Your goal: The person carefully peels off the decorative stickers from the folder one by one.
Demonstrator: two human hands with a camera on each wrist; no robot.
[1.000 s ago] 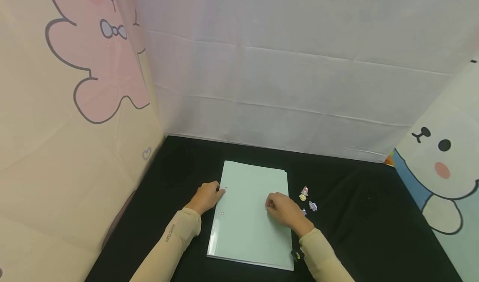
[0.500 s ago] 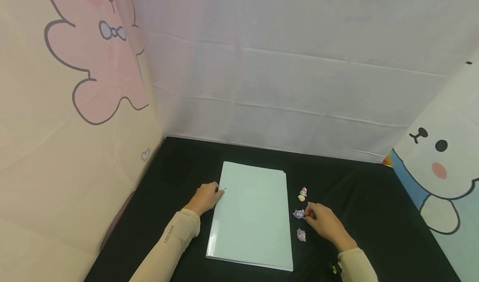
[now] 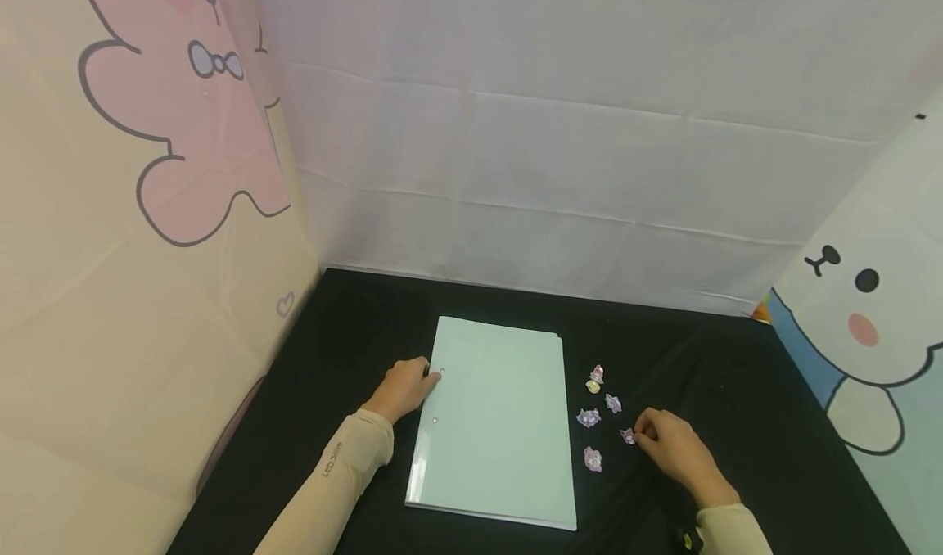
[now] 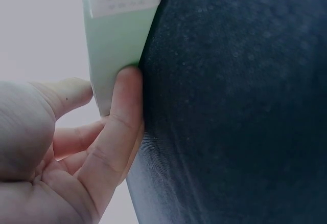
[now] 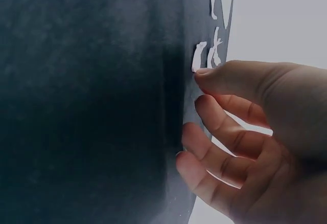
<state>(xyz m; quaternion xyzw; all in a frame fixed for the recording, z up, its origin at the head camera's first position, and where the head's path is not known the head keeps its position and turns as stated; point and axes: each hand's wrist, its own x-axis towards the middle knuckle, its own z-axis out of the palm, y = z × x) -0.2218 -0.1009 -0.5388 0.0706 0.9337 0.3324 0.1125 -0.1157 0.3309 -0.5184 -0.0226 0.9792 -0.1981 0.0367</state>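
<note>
A pale green folder (image 3: 497, 428) with two rivets near its left edge lies on the black cloth. My left hand (image 3: 402, 386) grips its left edge, thumb on top; in the left wrist view the fingers (image 4: 127, 91) reach around the green spine from the other side. To the right of the folder, my right hand (image 3: 672, 448) pinches a small shiny purple-pink piece (image 3: 628, 436) at thumb and forefinger. In the right wrist view the thumb tip meets a small piece (image 5: 198, 58), with the forefinger's tip hidden behind the thumb and the other fingers loosely bent.
Several more small shiny pieces lie between folder and right hand: a pink one (image 3: 597, 372), a yellow one (image 3: 593, 387), purple ones, including a purple piece (image 3: 588, 417), and a pinkish piece (image 3: 593, 459). Cloth walls (image 3: 471, 146) with cartoon prints enclose the black tabletop (image 3: 751, 391).
My right hand has gone from above the folder to the purple piece beside it, then farther right to another piece, uncovering several pieces. My left hand has stayed on the folder's edge.
</note>
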